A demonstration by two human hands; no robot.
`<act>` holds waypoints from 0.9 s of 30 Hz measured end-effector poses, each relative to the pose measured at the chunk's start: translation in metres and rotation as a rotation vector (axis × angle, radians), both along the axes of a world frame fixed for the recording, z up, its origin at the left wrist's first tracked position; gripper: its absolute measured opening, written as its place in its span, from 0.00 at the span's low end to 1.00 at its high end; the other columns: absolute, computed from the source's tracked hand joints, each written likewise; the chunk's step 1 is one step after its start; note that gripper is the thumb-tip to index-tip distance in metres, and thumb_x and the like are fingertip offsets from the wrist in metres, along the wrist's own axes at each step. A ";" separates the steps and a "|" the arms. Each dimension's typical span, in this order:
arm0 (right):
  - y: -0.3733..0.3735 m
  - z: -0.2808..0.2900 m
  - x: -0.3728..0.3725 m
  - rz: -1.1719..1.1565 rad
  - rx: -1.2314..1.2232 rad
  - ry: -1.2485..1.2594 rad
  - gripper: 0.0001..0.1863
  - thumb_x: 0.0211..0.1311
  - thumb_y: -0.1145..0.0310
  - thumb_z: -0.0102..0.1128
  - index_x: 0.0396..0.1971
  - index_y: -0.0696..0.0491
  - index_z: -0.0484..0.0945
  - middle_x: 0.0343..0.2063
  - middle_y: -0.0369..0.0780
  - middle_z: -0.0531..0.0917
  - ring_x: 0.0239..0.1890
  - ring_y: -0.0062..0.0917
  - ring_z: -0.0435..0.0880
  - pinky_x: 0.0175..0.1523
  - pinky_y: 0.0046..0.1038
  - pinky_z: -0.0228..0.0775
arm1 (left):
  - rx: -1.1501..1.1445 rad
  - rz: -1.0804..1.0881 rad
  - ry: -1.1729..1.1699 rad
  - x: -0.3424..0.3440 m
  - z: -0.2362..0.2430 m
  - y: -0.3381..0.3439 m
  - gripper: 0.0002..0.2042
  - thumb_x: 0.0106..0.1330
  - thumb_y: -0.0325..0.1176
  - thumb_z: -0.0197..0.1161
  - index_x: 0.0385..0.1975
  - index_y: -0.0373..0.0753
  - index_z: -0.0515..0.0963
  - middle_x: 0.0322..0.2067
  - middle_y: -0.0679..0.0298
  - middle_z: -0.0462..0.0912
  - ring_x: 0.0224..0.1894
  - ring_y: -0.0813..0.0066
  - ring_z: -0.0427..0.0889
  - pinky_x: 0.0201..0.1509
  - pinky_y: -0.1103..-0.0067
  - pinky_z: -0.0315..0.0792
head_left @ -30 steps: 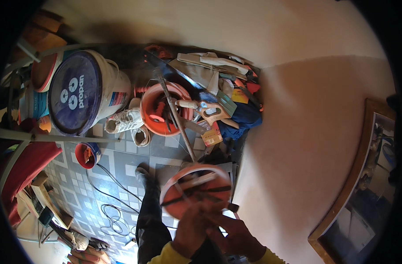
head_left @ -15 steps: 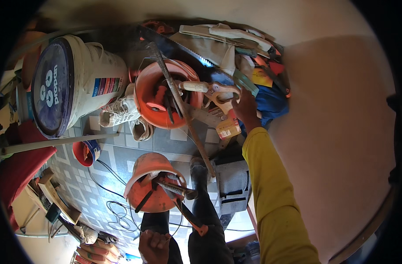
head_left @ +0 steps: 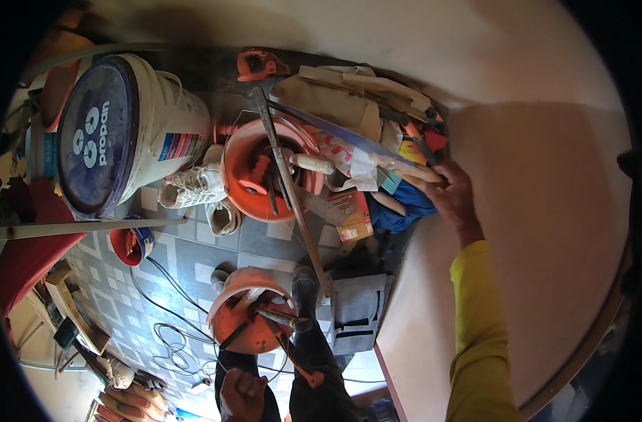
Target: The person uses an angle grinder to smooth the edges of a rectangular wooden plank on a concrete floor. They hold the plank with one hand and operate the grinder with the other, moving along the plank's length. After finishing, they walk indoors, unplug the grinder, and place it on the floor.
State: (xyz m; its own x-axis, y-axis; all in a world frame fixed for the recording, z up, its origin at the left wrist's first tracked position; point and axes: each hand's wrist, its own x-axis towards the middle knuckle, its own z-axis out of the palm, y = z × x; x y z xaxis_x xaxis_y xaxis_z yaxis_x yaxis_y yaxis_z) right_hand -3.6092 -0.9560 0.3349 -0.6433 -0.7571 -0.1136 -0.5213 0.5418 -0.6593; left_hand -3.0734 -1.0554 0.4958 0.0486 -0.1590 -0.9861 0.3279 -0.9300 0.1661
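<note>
My right hand [head_left: 453, 197] is closed around the handle of a handsaw [head_left: 363, 141], out to the right above the heaped things. Its blade slants up to the left, seen nearly edge-on. My left hand [head_left: 242, 395] is a fist at the wire handle of a small orange bucket [head_left: 265, 342], which hangs tilted before my legs with several hand tools in it. A larger orange bucket [head_left: 238, 193] on the floor holds more tools, among them a wooden handle [head_left: 312, 164]. A long rusty bar [head_left: 296, 204] slants across that bucket.
A white lidded paint pail [head_left: 152, 133] and worn white shoes [head_left: 191, 190] stand left of the large bucket. A small red-and-blue pot [head_left: 130, 245], a black cable [head_left: 168, 274] and a grey block [head_left: 360, 309] are on the tiles. Blue cloth [head_left: 405, 207] lies beside the right wall [head_left: 539, 232].
My right hand has moved right with the saw, lifting it from the large bucket's edge and turning its blade nearly edge-on. The left fist stays low with the small bucket.
</note>
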 end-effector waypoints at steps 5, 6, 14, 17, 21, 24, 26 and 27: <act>0.010 0.025 -0.030 0.028 -0.005 0.211 0.14 0.46 0.79 0.64 0.37 0.58 0.80 0.35 0.44 0.79 0.39 0.39 0.81 0.44 0.34 0.75 | 0.011 -0.023 -0.010 0.008 -0.005 0.004 0.19 0.76 0.37 0.52 0.18 0.52 0.61 0.14 0.76 0.53 0.16 0.79 0.57 0.46 0.67 0.75; 0.010 0.025 -0.034 0.027 -0.041 0.267 0.14 0.45 0.79 0.64 0.37 0.58 0.81 0.36 0.44 0.80 0.40 0.40 0.80 0.45 0.35 0.74 | 0.010 -0.025 -0.023 0.009 -0.006 0.004 0.19 0.76 0.37 0.52 0.18 0.52 0.61 0.14 0.76 0.53 0.16 0.79 0.57 0.47 0.67 0.75; -0.031 0.005 -0.081 0.138 -0.142 0.708 0.17 0.46 0.78 0.66 0.41 0.57 0.83 0.38 0.45 0.83 0.44 0.44 0.80 0.51 0.39 0.75 | -0.002 -0.008 -0.006 0.019 -0.008 0.009 0.19 0.75 0.35 0.53 0.17 0.51 0.61 0.14 0.76 0.53 0.16 0.80 0.56 0.47 0.67 0.75; -0.045 0.001 -0.093 0.081 -0.075 0.519 0.17 0.49 0.74 0.66 0.42 0.58 0.85 0.34 0.44 0.84 0.39 0.38 0.83 0.48 0.36 0.76 | -0.009 -0.002 0.001 0.017 -0.010 0.011 0.19 0.75 0.35 0.53 0.17 0.51 0.61 0.14 0.76 0.53 0.16 0.80 0.56 0.46 0.68 0.75; -0.053 0.002 -0.111 -0.117 -0.033 0.060 0.15 0.55 0.67 0.66 0.40 0.61 0.86 0.28 0.43 0.86 0.30 0.23 0.83 0.41 0.29 0.76 | 0.008 -0.004 -0.039 0.008 -0.011 0.012 0.18 0.75 0.35 0.53 0.18 0.51 0.61 0.14 0.76 0.53 0.16 0.80 0.56 0.45 0.69 0.74; -0.060 -0.002 -0.130 -0.127 0.179 0.092 0.21 0.57 0.63 0.67 0.46 0.60 0.84 0.36 0.47 0.86 0.40 0.31 0.86 0.49 0.33 0.77 | -0.022 -0.061 -0.017 0.000 -0.010 0.012 0.18 0.75 0.35 0.53 0.19 0.51 0.61 0.14 0.77 0.53 0.17 0.81 0.56 0.46 0.69 0.73; -0.071 -0.013 -0.142 -0.249 0.146 0.544 0.25 0.58 0.59 0.67 0.52 0.58 0.81 0.44 0.50 0.84 0.48 0.37 0.84 0.55 0.36 0.75 | -0.023 -0.058 -0.005 -0.004 -0.010 0.012 0.18 0.75 0.36 0.52 0.19 0.52 0.61 0.15 0.77 0.53 0.17 0.81 0.56 0.46 0.70 0.72; -0.073 -0.019 -0.144 -0.331 0.164 0.732 0.27 0.58 0.58 0.67 0.55 0.58 0.79 0.49 0.51 0.83 0.52 0.40 0.83 0.58 0.38 0.74 | -0.025 -0.058 0.001 -0.005 -0.010 0.011 0.18 0.76 0.36 0.52 0.19 0.52 0.61 0.15 0.77 0.53 0.17 0.81 0.57 0.46 0.70 0.72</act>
